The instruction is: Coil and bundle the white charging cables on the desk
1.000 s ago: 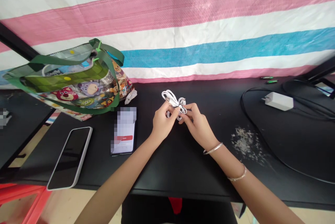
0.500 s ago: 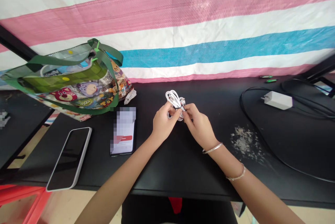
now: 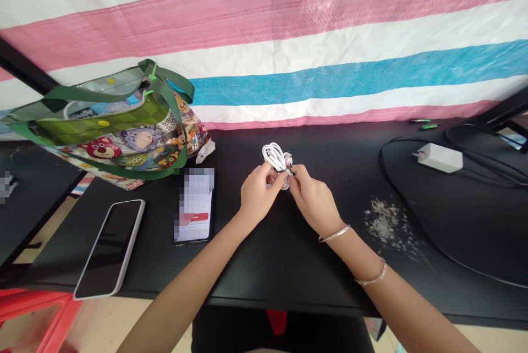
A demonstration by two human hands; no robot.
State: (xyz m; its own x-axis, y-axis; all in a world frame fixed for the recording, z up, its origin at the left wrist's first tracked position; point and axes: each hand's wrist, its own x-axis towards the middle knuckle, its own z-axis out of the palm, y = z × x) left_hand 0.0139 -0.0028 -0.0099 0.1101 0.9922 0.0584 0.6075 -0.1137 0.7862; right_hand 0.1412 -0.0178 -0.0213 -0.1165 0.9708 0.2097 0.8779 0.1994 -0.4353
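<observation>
A white cable [image 3: 274, 156], coiled into loops, is held above the black table in front of me. My left hand [image 3: 259, 192] is closed on the coil from the left, thumb and fingers pinching its middle. From the right, my right hand [image 3: 314, 199] pinches at a thin dark tie [image 3: 289, 172] around the middle of the bundle. My fingertips partly hide the tie and the lower loops. Left of my hands lies a phone with a lit screen [image 3: 195, 204].
A dark-screened phone in a pale case [image 3: 109, 248] overhangs the front edge. A green-handled cartoon bag [image 3: 136, 138] stands back left. On the right are a white charger [image 3: 439, 158], a black cable [image 3: 429, 246], pale crumbs [image 3: 388, 224] and small green items [image 3: 429, 127].
My right-hand fingers have shifted slightly at the middle of the coiled cable. My left hand keeps its hold in nearly the same place.
</observation>
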